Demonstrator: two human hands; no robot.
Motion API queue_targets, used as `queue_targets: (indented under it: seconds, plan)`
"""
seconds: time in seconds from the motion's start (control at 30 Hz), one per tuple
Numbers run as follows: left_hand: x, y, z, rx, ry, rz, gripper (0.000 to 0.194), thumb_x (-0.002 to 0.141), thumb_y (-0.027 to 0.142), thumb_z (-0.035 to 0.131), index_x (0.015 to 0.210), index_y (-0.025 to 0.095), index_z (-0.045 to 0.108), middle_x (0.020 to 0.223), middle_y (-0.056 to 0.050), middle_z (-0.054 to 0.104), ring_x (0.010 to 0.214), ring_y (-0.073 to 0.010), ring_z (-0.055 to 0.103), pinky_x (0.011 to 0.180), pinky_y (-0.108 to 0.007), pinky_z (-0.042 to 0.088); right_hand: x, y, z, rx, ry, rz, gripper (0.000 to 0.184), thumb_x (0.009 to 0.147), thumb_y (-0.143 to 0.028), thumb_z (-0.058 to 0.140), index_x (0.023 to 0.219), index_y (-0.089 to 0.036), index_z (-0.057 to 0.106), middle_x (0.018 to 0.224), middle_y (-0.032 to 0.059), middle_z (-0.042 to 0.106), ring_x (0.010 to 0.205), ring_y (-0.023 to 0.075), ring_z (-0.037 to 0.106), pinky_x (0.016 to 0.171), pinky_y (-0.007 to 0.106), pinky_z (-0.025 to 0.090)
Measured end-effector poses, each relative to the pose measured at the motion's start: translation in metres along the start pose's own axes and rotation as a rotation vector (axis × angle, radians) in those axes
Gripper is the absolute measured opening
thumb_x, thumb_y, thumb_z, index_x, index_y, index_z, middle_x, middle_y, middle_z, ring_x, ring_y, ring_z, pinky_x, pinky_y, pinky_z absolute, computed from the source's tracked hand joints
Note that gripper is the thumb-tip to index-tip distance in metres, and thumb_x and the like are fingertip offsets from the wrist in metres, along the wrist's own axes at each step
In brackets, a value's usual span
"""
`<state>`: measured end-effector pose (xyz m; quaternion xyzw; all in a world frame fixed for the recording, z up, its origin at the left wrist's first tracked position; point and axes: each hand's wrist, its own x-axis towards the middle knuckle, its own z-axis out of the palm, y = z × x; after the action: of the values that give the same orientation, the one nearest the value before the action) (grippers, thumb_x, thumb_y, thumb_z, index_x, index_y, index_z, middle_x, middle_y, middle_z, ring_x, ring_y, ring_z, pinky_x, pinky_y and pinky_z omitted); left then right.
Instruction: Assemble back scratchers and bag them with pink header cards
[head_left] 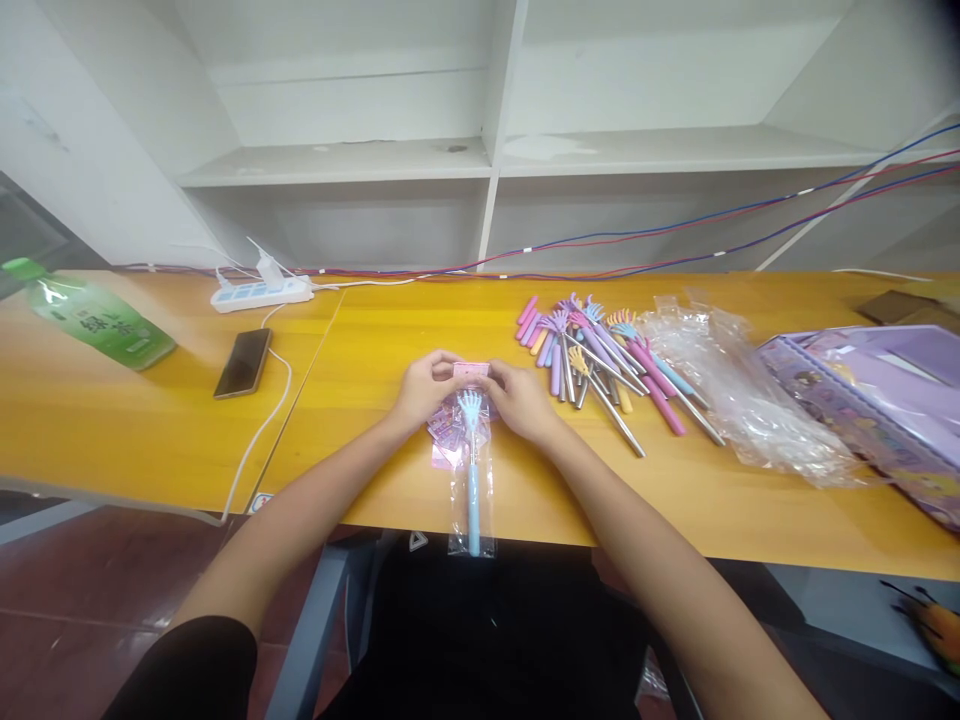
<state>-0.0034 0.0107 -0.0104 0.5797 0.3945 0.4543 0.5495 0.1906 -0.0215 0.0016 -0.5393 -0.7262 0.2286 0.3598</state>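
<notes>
A light blue back scratcher (472, 490) with a hand-shaped head lies inside a clear plastic bag (455, 525). The bag reaches over the table's front edge. At its top is a pink header card (471, 370). My left hand (429, 388) pinches the card's left end, and my right hand (517, 395) pinches its right end, thumbs toward each other. Beneath the bag lie several pink and purple printed cards (445, 428). To the right of my right hand is a pile of back scratchers (600, 345) in purple, pink, blue and yellow.
Clear plastic bags (739, 385) lie in a heap beside the pile, and a purple patterned box (840, 400) stands far right. A phone (244, 362), a power strip (261, 292) and a green tea bottle (97, 315) are on the left. Cables run along the back under white shelves.
</notes>
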Motion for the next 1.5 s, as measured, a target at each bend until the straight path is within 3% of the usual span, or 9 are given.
queue_targets:
  seconds: [0.27,0.57,0.73,0.83,1.0,1.07,1.2,1.33,1.5]
  plan:
    - [0.001,0.000,0.000,-0.046,0.030,-0.034,0.045,0.071,0.041,0.092,0.101,0.017,0.069,0.096,-0.008,0.082,0.082,-0.0194,0.075,0.073,-0.028,0.056,0.001,0.000,0.000,-0.007,0.006,-0.009,0.035,0.103,-0.041,0.052,0.073,-0.025,0.042,0.068,0.0020,0.060,0.066,0.0212,0.055,0.064,0.032,0.036]
    - [0.000,0.004,0.005,-0.066,0.051,-0.008,0.033,0.078,0.036,0.083,0.103,0.017,0.072,0.085,-0.003,0.079,0.072,-0.0148,0.070,0.067,-0.024,0.052,0.002,0.003,-0.003,0.058,0.001,0.000,0.026,0.105,-0.034,0.045,0.085,-0.025,0.057,0.070,0.0033,0.065,0.074,0.0243,0.063,0.072,0.034,0.043]
    - [0.001,0.003,0.003,-0.060,0.117,-0.029,0.032,0.078,0.032,0.081,0.105,0.017,0.072,0.097,-0.006,0.081,0.078,-0.0166,0.073,0.069,-0.026,0.055,0.004,0.006,-0.005,0.099,0.033,-0.011,0.027,0.106,-0.035,0.041,0.105,-0.023,0.066,0.085,0.0054,0.073,0.087,0.0247,0.068,0.081,0.035,0.046]
    - [0.003,0.005,-0.001,-0.071,0.191,-0.008,0.032,0.078,0.033,0.080,0.105,0.017,0.071,0.103,-0.008,0.082,0.087,-0.0192,0.075,0.072,-0.027,0.057,0.002,-0.005,-0.011,0.113,0.023,0.026,0.033,0.108,-0.043,0.042,0.099,-0.022,0.065,0.090,0.0057,0.075,0.087,0.0233,0.069,0.083,0.035,0.047]
    - [0.007,0.013,-0.009,-0.083,0.318,0.054,0.031,0.080,0.034,0.077,0.105,0.018,0.068,0.102,-0.007,0.080,0.089,-0.0180,0.075,0.074,-0.026,0.058,-0.029,-0.045,-0.010,0.038,-0.201,0.128,0.037,0.095,-0.057,0.070,0.108,-0.022,0.063,0.087,0.0050,0.075,0.073,0.0216,0.067,0.064,0.030,0.043]
    - [0.008,0.014,-0.011,-0.077,0.347,0.072,0.032,0.080,0.034,0.077,0.106,0.019,0.066,0.104,-0.007,0.080,0.091,-0.0181,0.075,0.075,-0.026,0.059,-0.050,-0.055,-0.001,-0.060,-0.212,0.165,0.039,0.092,-0.049,0.075,0.115,-0.022,0.061,0.083,0.0040,0.073,0.069,0.0210,0.065,0.060,0.029,0.039]
    - [0.006,0.016,-0.007,-0.106,0.295,0.052,0.030,0.081,0.032,0.075,0.105,0.019,0.063,0.103,-0.006,0.079,0.094,-0.0207,0.076,0.079,-0.032,0.063,-0.090,-0.054,0.004,-0.130,-0.111,0.232,0.033,0.100,-0.039,0.065,0.126,-0.020,0.059,0.086,0.0029,0.073,0.073,0.0202,0.067,0.065,0.028,0.041]
    - [0.001,0.022,-0.001,-0.168,0.228,0.034,0.024,0.086,0.028,0.064,0.108,0.018,0.060,0.107,-0.009,0.078,0.092,-0.0206,0.078,0.085,-0.039,0.065,-0.111,-0.031,-0.042,-0.149,0.022,0.258,0.026,0.102,-0.043,0.059,0.119,-0.024,0.065,0.101,0.0049,0.076,0.085,0.0209,0.070,0.075,0.030,0.047]
    - [0.002,0.019,0.001,-0.142,0.207,0.033,0.024,0.085,0.019,0.056,0.108,0.018,0.057,0.095,-0.007,0.078,0.084,-0.0186,0.076,0.079,-0.036,0.064,-0.120,0.024,-0.175,-0.568,0.251,0.487,0.034,0.103,-0.040,0.054,0.126,-0.023,0.073,0.110,0.0147,0.078,0.091,0.0280,0.069,0.077,0.037,0.045]
